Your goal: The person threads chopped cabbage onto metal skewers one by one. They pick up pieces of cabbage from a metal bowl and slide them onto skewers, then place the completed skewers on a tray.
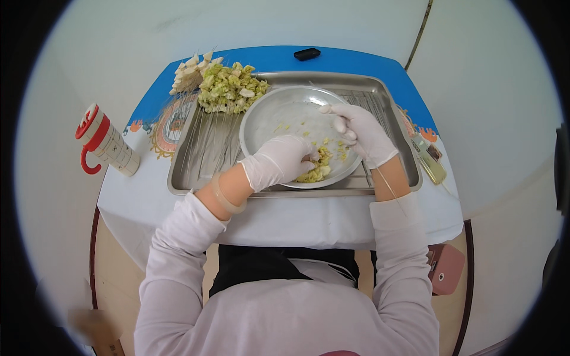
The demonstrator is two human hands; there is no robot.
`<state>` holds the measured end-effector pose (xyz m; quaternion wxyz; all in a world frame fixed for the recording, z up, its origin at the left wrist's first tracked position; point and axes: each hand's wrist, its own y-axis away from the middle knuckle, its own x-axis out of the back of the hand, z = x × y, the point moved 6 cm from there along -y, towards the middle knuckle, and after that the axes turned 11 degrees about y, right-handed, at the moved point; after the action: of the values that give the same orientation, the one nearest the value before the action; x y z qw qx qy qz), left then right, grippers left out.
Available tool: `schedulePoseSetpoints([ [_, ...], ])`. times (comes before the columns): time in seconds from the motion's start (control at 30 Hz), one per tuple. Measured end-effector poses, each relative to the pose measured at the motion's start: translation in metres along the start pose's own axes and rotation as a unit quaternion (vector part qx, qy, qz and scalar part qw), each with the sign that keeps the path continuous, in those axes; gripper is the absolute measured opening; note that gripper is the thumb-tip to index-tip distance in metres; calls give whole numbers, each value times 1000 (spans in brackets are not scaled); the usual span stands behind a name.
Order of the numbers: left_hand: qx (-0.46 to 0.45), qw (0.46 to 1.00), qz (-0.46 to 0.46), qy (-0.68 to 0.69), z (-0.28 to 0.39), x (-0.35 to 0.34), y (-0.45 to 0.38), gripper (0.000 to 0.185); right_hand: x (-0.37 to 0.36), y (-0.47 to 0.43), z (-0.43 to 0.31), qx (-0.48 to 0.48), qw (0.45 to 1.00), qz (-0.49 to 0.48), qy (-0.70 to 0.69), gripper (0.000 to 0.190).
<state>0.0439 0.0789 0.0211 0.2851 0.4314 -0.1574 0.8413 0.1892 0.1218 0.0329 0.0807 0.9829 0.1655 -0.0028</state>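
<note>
A round metal bowl point(285, 107) holds a small heap of chopped cabbage leaves point(319, 171) at its near side, with scraps spread over its bottom. My left hand point(285, 160), in a white glove, reaches into the bowl with curled fingers touching the heap; whether it grips a piece is hidden. Over the bowl's right side, my gloved right hand point(356, 129) has its fingers bent. A thin skewer point(392, 191) runs from that hand back across the wrist. The bowl stands in a rectangular steel tray point(182, 178).
Skewered cabbage point(231, 86) is piled at the tray's back left corner, beside pale skewered pieces point(191, 73). Bare skewers point(372, 107) lie at the tray's right. A lidded cup point(109, 142) stands left, a phone point(429, 160) lies right, and a black object point(307, 54) lies behind.
</note>
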Motion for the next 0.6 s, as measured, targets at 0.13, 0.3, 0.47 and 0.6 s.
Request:
schedulePoseSetpoints([
  [0.13, -16, 997, 76, 27, -7, 7, 4, 23, -8, -8, 3, 24, 995, 36, 92, 22],
  [0.3, 55, 904, 172, 386, -23, 25, 16, 30, -14, 0, 8, 71, 983, 79, 147, 22],
  [0.47, 49, 676, 200, 708, -32, 35, 26, 34, -26, 11, 4, 102, 979, 62, 165, 26],
  [0.6, 33, 588, 229, 775, -45, 23, 31, 32, -42, 26, 5, 102, 987, 18, 123, 27],
])
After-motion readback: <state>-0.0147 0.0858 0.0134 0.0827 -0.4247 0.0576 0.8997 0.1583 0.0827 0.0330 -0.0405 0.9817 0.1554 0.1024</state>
